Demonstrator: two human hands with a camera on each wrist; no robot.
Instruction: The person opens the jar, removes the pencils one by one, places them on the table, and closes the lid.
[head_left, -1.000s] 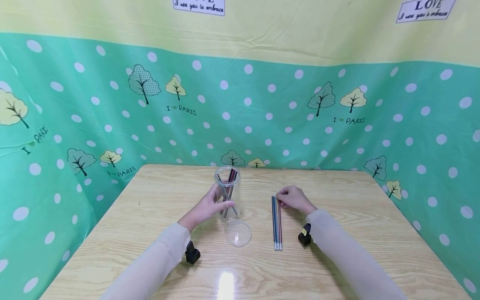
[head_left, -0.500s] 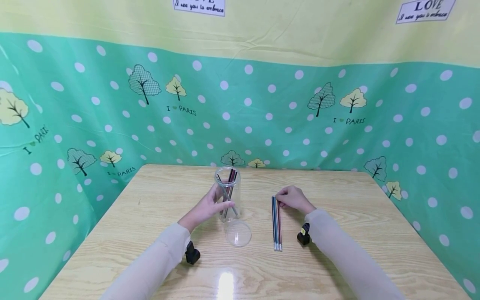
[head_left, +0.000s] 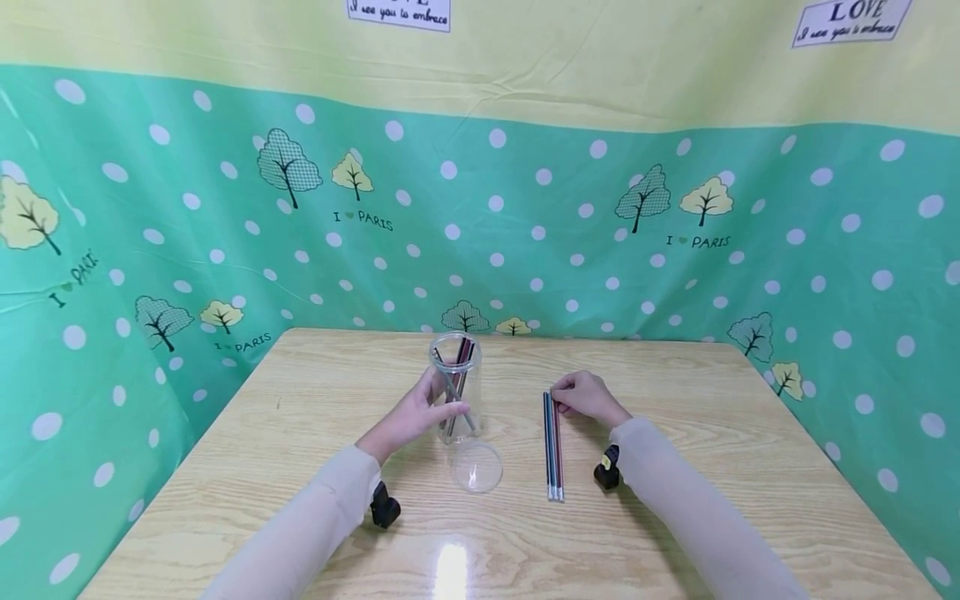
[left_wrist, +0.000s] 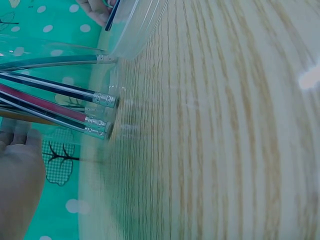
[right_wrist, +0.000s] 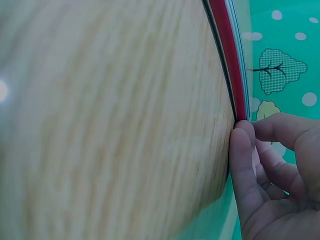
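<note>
My left hand grips a clear jar from its left side, thumb across the front. Several pencils lean inside the jar; the left wrist view shows their metal ferrules down at its bottom. In front of the jar a round clear lid lies flat on the table. To the right, my right hand pinches the far end of a red pencil between thumb and index finger. Beside that pencil lie a blue pencil and a dark pencil, closely lined up, ferrule ends toward me.
The wooden table reaches back to a green and yellow patterned curtain, which also surrounds both sides. A small black camera is worn on each wrist, the left camera and the right camera. Light glares off the table's front.
My right hand has shifted very slightly left with its pinch on the red pencil. The left hand and the jar have stayed in place.
</note>
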